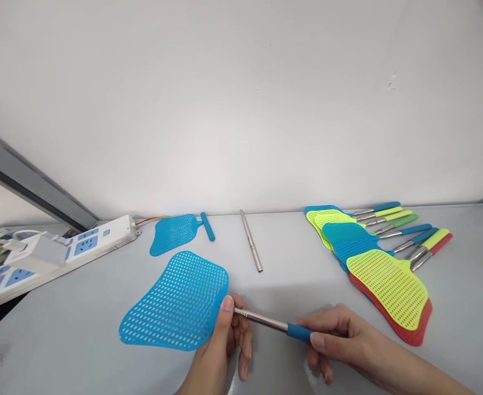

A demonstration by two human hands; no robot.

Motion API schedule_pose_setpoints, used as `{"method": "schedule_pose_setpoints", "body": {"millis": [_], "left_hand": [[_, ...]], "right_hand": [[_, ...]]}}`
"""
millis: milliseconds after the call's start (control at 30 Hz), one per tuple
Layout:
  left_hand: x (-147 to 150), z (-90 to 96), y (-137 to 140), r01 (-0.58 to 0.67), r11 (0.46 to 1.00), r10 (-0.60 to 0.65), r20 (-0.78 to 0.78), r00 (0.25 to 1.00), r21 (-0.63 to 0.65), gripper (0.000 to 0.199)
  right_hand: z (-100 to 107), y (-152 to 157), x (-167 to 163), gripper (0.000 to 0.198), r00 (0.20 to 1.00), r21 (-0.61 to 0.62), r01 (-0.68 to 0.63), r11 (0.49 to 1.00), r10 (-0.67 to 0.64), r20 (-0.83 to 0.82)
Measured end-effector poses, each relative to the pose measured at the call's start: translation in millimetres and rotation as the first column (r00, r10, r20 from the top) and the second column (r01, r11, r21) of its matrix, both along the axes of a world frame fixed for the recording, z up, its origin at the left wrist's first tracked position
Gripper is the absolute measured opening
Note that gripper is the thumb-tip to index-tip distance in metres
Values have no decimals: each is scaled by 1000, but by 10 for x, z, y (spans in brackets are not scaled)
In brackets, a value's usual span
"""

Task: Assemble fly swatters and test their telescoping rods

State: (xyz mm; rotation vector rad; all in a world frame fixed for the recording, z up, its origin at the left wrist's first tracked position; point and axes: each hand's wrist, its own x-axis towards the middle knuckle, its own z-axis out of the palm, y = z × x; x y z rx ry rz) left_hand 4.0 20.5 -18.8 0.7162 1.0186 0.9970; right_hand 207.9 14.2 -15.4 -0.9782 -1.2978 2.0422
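Observation:
Between my hands is a blue fly swatter (179, 302) with a perforated head, a metal rod and a blue grip. My left hand (227, 332) pinches it where the head meets the rod, thumb on top. The fingers of my right hand (335, 340) are closed around the blue grip at the other end. Behind it on the table lie a loose blue swatter head (175, 233), a short blue handle grip (207, 226) touching its neck, and a separate metal rod (251, 241).
To the right, several fly swatters (389, 285) in yellow-green, blue and red overlap in a fanned pile, grips toward the wall (241, 109). A white power strip (97, 238) with a plugged-in adapter lies at the left on the grey table (80, 329).

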Motion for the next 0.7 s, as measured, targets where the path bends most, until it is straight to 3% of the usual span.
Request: {"method": "schedule_pose_setpoints", "body": {"millis": [333,700], "left_hand": [[12,20,30,3,1000,-3,-19,1000,-6,42],[-7,67,4,-267,960,275,-98,956,88,37]], "right_hand": [[21,-9,-6,32,999,38,6,999,-8,40],[90,-41,-46,37,982,173,-21,985,-12,190]]}}
